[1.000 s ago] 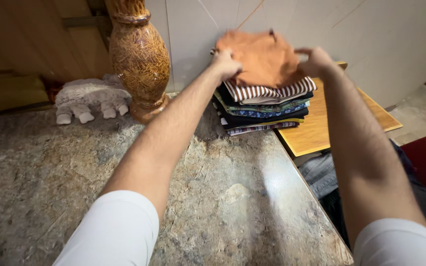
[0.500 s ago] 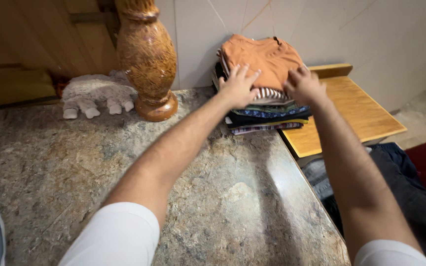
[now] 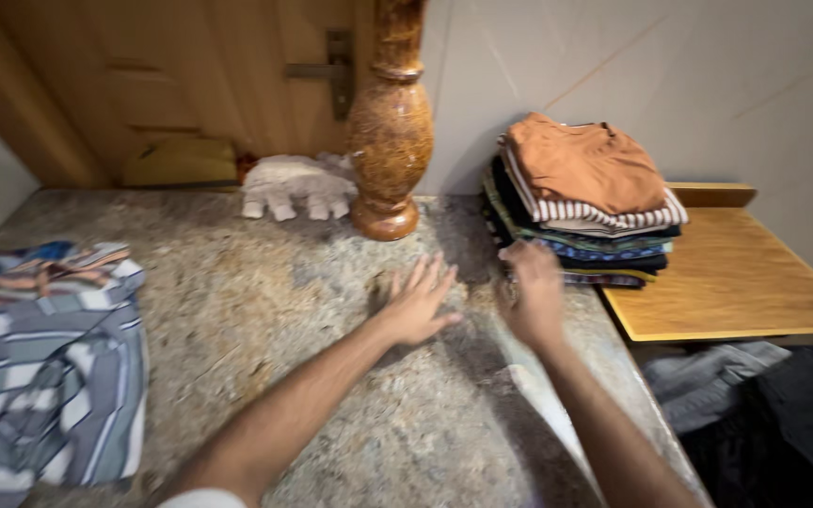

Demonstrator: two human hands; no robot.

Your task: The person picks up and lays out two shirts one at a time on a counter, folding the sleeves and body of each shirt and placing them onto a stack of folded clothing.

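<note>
Since half a second earlier both hands had come off the stack (image 3: 583,198) and drawn back toward the person, and the view had swung left, bringing a striped shirt (image 3: 49,357) into sight.

The striped shirt lay crumpled on the counter (image 3: 265,282), far left of the stack. A pale plush toy (image 3: 295,185) sat at the back of the counter, left of the stack, with a brown turned post (image 3: 390,122) standing between the toy and the stack.

The left hand (image 3: 418,303) was spread wide, fingers fanned, palm down flat on the counter. It held nothing. It lay left of the stack and nearer the person, clear of the clothes. Its forearm ran straight back toward the lower left.

The right hand (image 3: 531,292) was blurred, its fingers loosely curled; whether it gripped anything could not be told. It sat at the stack's lower left corner, touching or just short of the bottom garments.

The stack stood against the wall at the counter's back right, an orange garment (image 3: 587,162) on top, just beyond the right hand. A wooden board (image 3: 726,282) lay right of the stack, with dark clothes (image 3: 783,414) heaped below it.
</note>
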